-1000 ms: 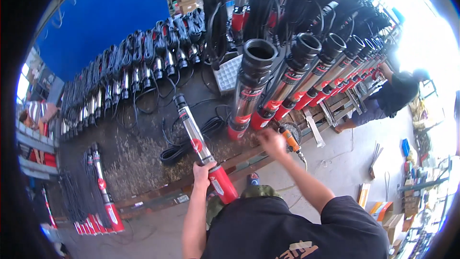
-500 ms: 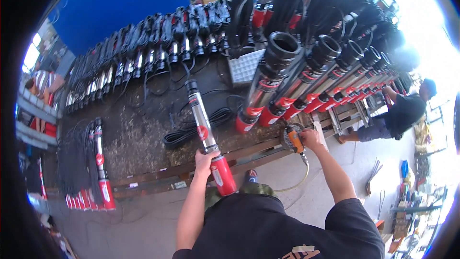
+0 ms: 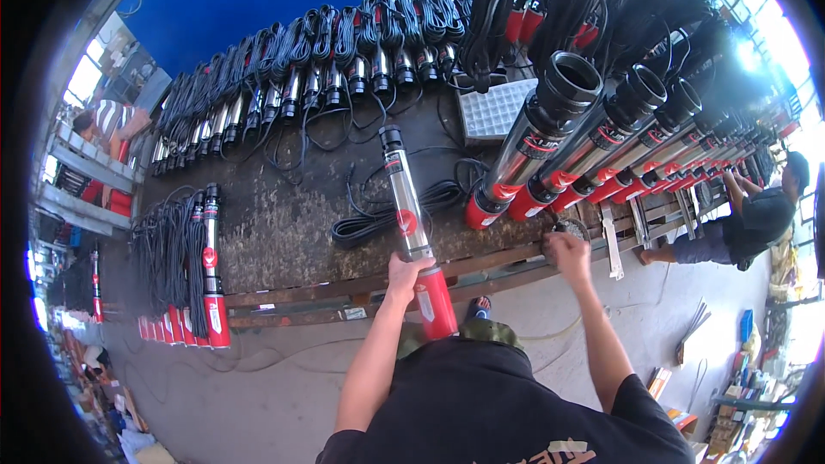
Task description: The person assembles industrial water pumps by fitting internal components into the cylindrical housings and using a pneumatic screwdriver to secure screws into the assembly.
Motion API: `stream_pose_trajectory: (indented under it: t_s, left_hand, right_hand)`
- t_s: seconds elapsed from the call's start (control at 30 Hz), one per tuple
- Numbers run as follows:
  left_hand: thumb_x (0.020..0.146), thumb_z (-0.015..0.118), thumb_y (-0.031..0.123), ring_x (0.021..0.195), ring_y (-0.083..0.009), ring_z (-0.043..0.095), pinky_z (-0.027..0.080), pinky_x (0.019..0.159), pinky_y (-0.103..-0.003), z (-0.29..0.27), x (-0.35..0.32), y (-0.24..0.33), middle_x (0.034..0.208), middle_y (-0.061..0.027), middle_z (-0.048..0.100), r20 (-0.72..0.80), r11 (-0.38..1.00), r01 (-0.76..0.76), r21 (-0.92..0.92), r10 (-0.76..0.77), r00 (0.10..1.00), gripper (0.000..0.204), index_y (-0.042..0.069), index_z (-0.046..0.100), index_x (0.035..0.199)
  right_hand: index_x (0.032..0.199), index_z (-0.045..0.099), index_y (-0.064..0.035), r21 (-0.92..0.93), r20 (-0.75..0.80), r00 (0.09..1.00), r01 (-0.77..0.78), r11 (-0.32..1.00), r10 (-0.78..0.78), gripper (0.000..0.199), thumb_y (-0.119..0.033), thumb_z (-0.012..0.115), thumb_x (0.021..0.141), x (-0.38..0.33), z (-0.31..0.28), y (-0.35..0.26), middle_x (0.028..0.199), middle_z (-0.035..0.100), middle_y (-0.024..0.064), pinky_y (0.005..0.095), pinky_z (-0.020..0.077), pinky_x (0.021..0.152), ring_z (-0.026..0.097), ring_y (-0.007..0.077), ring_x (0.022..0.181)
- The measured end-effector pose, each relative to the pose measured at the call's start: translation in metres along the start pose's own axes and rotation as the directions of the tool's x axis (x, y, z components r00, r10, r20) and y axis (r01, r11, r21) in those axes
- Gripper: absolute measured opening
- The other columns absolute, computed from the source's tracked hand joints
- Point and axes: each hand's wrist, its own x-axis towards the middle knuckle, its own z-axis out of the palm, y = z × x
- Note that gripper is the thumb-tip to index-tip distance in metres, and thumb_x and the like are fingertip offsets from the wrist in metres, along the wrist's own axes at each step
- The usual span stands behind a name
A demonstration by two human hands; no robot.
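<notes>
Slanting across the workbench edge is a slim submersible pump (image 3: 404, 199), with a steel body, black top and red lower end. My left hand (image 3: 407, 276) is wrapped round it just above the red section; the red end reaches down to my lap. A coil of black cable (image 3: 378, 222) lies on the bench beside the pump. My right hand (image 3: 567, 253) is at a round dish (image 3: 574, 228) by the bench edge, fingers curled together at its near rim. Whatever those fingers pinch is too small or hidden to make out.
Several larger pumps (image 3: 524, 167) lean in a row on the right. Behind stand rows of pumps with bundled cables (image 3: 322, 47) and a white gridded tray (image 3: 497, 110). More pumps (image 3: 211, 266) hang at the left. A co-worker (image 3: 756, 219) is at far right.
The orange air tool that was in my right hand is out of sight, and that hand is now at the dish. My left hand keeps its hold on the pump. The view has shifted.
</notes>
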Motion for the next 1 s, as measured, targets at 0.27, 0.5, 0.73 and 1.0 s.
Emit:
stream_pose_trajectory:
  t_s: [0.27, 0.5, 0.73, 1.0]
  left_hand:
    - [0.068, 0.081, -0.001, 0.079, -0.0245, 0.068, 0.058, 0.072, -0.041, 0.003, 0.001, 0.004, 0.096, -0.0132, 0.065, -0.022, 0.999, 0.022, 0.031, -0.021, 1.0, 0.052, -0.003, 0.05, 0.11]
    - [0.069, 0.081, 0.0, 0.081, -0.0244, 0.069, 0.059, 0.073, -0.04, -0.003, 0.007, -0.001, 0.098, -0.0138, 0.065, 0.003, 1.0, 0.009, 0.028, -0.009, 1.0, 0.052, -0.004, 0.051, 0.111]
    - [0.067, 0.081, -0.001, 0.08, -0.0229, 0.068, 0.058, 0.07, -0.038, 0.002, -0.001, 0.008, 0.095, -0.0117, 0.066, 0.034, 1.0, 0.005, 0.003, -0.006, 0.999, 0.05, -0.003, 0.055, 0.11]
    - [0.064, 0.085, 0.002, 0.075, -0.0248, 0.068, 0.058, 0.066, -0.039, -0.013, 0.016, -0.013, 0.091, -0.0115, 0.066, 0.002, 0.998, 0.054, 0.042, -0.055, 0.999, 0.052, -0.001, 0.054, 0.106]
  right_hand:
    - [0.102, 0.075, -0.0013, 0.31, 0.496, 0.867, -0.143, 0.94, -0.032, 0.02, -0.011, 0.075, 0.085, -0.025, 0.152, -0.048, 0.078, 0.071, 0.003, 0.0251, 0.0528, 0.062, 0.064, 0.0076, 0.068]
    - [0.094, 0.077, -0.002, 0.247, 0.521, 0.812, 0.152, 0.957, -0.263, 0.016, -0.011, 0.077, 0.081, -0.016, 0.194, -0.047, 0.079, 0.07, 0.0037, 0.0276, 0.0546, 0.065, 0.065, 0.0113, 0.069]
    - [0.101, 0.061, -0.0012, 0.346, 0.553, 0.833, -0.265, 0.9, 0.033, 0.029, -0.009, 0.08, 0.08, -0.014, 0.214, -0.033, 0.088, 0.064, 0.0017, 0.0252, 0.055, 0.067, 0.062, 0.0112, 0.073]
    - [0.086, 0.061, -0.0111, 0.786, 0.45, 0.712, -0.602, 0.139, 0.539, 0.017, -0.025, 0.068, 0.094, -0.001, 0.14, 0.028, 0.072, 0.058, -0.0005, 0.0218, 0.0448, 0.046, 0.057, 0.012, 0.058]
